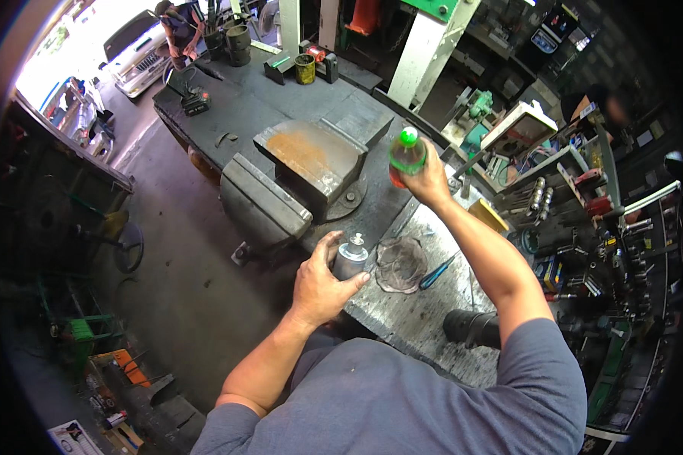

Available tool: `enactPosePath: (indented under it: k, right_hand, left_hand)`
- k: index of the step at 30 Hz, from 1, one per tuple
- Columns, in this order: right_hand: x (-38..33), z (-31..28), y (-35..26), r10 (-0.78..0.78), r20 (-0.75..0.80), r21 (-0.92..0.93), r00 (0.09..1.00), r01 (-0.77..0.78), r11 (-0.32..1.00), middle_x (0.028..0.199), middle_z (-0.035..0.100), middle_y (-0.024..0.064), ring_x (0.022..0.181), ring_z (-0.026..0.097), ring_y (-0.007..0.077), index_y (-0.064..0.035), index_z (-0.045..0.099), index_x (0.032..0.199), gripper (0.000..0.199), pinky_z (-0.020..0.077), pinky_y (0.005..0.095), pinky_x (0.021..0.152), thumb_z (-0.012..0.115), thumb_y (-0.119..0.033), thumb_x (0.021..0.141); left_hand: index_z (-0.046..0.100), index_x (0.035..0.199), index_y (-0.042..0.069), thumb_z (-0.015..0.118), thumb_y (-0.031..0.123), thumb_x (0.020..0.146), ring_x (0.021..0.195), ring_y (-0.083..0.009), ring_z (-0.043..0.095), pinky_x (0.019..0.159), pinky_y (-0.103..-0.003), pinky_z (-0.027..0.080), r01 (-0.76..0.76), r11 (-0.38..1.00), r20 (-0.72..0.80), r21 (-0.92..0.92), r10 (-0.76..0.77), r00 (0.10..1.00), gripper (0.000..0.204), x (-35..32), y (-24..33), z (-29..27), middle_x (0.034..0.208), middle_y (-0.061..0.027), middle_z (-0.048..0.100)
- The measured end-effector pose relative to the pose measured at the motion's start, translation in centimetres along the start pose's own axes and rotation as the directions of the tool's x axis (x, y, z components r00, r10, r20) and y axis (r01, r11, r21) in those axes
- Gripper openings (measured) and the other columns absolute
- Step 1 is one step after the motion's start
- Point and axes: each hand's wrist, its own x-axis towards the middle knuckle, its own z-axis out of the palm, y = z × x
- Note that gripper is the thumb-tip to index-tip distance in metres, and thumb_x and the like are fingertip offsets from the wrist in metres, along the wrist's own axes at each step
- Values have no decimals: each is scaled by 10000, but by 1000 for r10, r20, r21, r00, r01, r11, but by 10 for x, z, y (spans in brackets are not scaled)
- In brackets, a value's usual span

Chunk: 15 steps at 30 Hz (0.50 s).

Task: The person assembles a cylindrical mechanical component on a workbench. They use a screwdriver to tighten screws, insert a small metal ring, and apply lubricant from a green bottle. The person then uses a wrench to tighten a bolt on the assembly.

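Observation:
My left hand (320,287) is wrapped round a grey metal cylinder (350,258) with a narrower stepped top. It is upright above the bench's near edge, its lower end partly hidden by my thumb. Farther off and to the right, my right hand (431,179) grips a green see-through plastic bottle (407,158) with red liquid low in it and a green and white cap. Bottle and cylinder are apart. Between my forearms lies a dirty, crumpled, round grey piece (401,265), maybe a rag or a shallow dish. Beside it rests a blue-handled screwdriver (437,274).
A big bench vise (305,157) with a rusty top stands just beyond my left hand. A cordless tool (193,101) and a yellow can (304,70) sit farther back. A dark cylinder (472,327) lies near my right elbow. Sockets and tools (584,258) crowd the right.

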Motion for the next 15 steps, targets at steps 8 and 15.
enactPosePath:
  k: [8, 15]
  right_hand:
    - [-13, -160, -157, -345, 601, -345, 721, 624, 701, 1103, 628, 136, 1072, 678, 335, -99, 619, 1449, 689, 553, 476, 925, 847, -123, 799]
    - [-20, -200, -186, -252, 678, -490, 691, 680, 546, 1115, 629, 112, 1071, 671, 302, -95, 629, 1417, 587, 520, 468, 893, 767, -133, 848]
  left_hand:
    - [417, 1676, 64, 977, 342, 789, 1135, -463, 786, 1014, -493, 617, 103, 985, 34, 136, -108, 994, 1085, 23, 27, -12, 1185, -324, 791]
    - [377, 1698, 43, 970, 345, 798, 1083, -458, 803, 991, -479, 626, 60, 996, 127, 69, -69, 990, 1119, 21, 52, -1, 1163, -336, 789]
